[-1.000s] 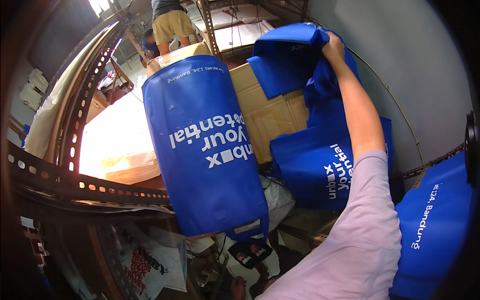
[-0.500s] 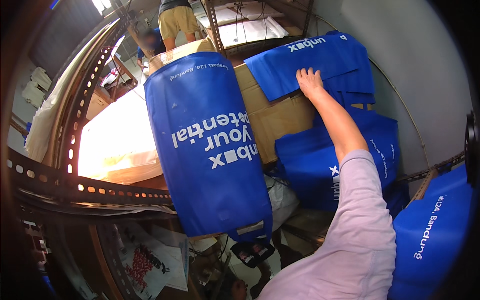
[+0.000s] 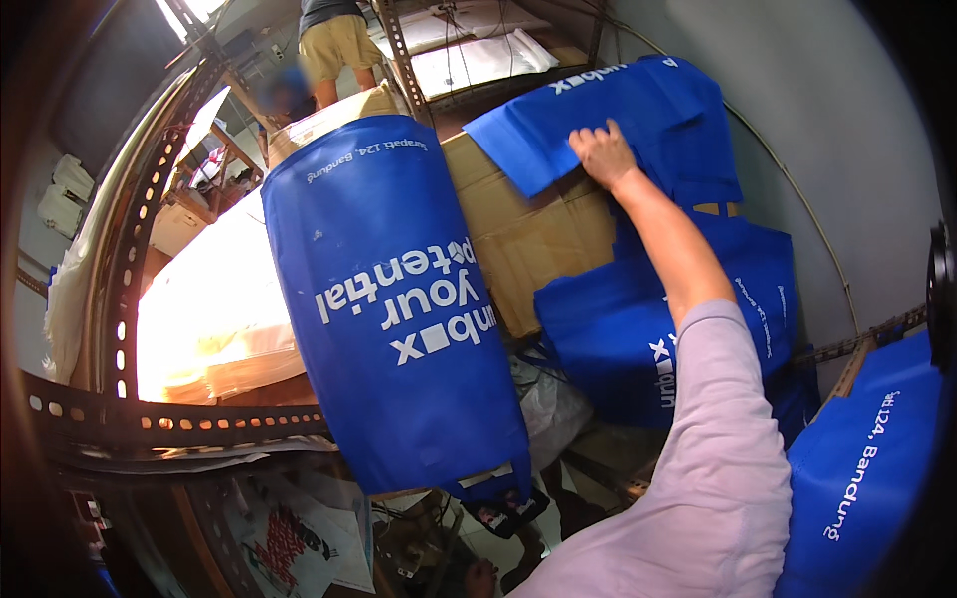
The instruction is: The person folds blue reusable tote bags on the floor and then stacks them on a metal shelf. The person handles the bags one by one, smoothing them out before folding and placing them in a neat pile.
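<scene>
My right hand (image 3: pixel 604 157) reaches across to a blue fabric bag (image 3: pixel 638 92) with white print, lying on brown cardboard at the back. The fingers are curled on the bag's near part, pinching the cloth, with one finger raised. Folds run through the cloth beside the hand, and its near left corner hangs over the cardboard (image 3: pixel 543 234). Under my forearm lies another blue bag (image 3: pixel 608 324), partly hidden by the arm. To the left, a large blue bag (image 3: pixel 399 399) with white print is spread flat over a long support. My left hand is out of view.
More blue fabric (image 3: pixel 867 458) lies at the right edge. A perforated metal rack (image 3: pixel 199 424) stands at left beside a bright white stack (image 3: pixel 219 299). Another person in tan shorts (image 3: pixel 337 48) stands at the back; a second person is near them. A cable runs along the grey wall.
My right hand has shifted slightly left, its fingers now more curled. The back bag's cloth has moved left and become creased. The whole view has shifted a little.
</scene>
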Motion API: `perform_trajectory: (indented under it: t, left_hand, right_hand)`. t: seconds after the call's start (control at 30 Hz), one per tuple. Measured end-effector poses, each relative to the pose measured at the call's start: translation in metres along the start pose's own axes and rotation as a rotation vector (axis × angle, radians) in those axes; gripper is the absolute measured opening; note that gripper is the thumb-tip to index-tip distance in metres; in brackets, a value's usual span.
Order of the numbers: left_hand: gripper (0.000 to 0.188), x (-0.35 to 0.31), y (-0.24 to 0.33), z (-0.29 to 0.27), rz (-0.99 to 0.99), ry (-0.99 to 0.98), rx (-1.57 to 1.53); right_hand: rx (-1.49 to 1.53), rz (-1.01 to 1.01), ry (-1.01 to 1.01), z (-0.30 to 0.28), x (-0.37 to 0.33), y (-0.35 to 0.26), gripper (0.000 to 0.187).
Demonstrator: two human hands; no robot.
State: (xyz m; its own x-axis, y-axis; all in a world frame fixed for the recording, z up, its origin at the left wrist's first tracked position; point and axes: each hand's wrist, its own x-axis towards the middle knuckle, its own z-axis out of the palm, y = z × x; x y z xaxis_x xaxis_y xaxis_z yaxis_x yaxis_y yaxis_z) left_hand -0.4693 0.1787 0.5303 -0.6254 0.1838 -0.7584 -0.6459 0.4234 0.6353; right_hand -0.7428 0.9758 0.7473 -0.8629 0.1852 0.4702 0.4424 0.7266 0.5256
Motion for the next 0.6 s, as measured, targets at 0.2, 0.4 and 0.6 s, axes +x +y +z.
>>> perform_trajectory:
  t: [0.2,0.4,0.6]
  left_hand:
    - [0.029,0.028,-0.023,-0.012,-0.277,0.054,0.039]
    - [0.015,0.003,0.005,0.018,-0.081,-0.046,-0.214]
    - [0.014,0.002,0.000,0.008,-0.015,0.007,-0.144]
  right_hand:
    - [-0.105,0.055,0.151,-0.065,0.033,0.090,0.014]
    - [-0.095,0.248,0.040,-0.055,-0.046,0.087,0.014]
    - [0.166,0.342,-0.541,-0.036,-0.067,0.001,0.036]
